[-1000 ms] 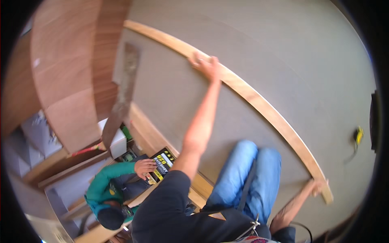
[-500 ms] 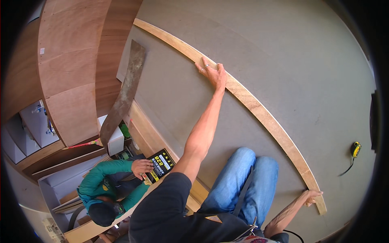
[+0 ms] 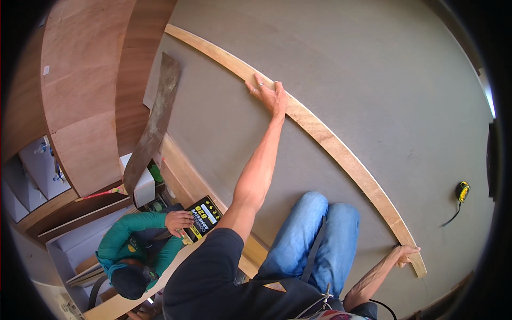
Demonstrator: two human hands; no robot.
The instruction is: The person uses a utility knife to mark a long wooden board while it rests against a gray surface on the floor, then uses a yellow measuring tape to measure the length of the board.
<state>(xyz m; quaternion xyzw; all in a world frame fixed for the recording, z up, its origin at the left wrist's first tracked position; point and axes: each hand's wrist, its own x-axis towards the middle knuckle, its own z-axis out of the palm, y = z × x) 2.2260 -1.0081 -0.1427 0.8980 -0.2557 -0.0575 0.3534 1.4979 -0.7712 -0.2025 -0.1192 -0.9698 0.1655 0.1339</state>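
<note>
A long pale wooden strip [image 3: 333,143] lies across a large grey sheet [image 3: 346,64], looking bowed in this wide view. My left hand [image 3: 271,97] is on the strip left of its middle, thumb and fingers set apart around its width. Near the strip's close right end, my right hand [image 3: 405,255] grips it with the fingers curled at the edge; part of those fingers is hidden. Both my arms are stretched out, and my knees in blue jeans [image 3: 309,224] rest on the sheet.
At right a yellow and black tape measure [image 3: 463,191] lies on the sheet. A narrow brown board [image 3: 160,101] lies at the left edge. Lower left, a co-worker in a green top [image 3: 114,240] holds a black and yellow can [image 3: 204,216]. Wooden panels [image 3: 80,96] stand behind.
The whole view has shifted slightly, so most things sit a little further left. Both my hands stay on the strip in about the same places.
</note>
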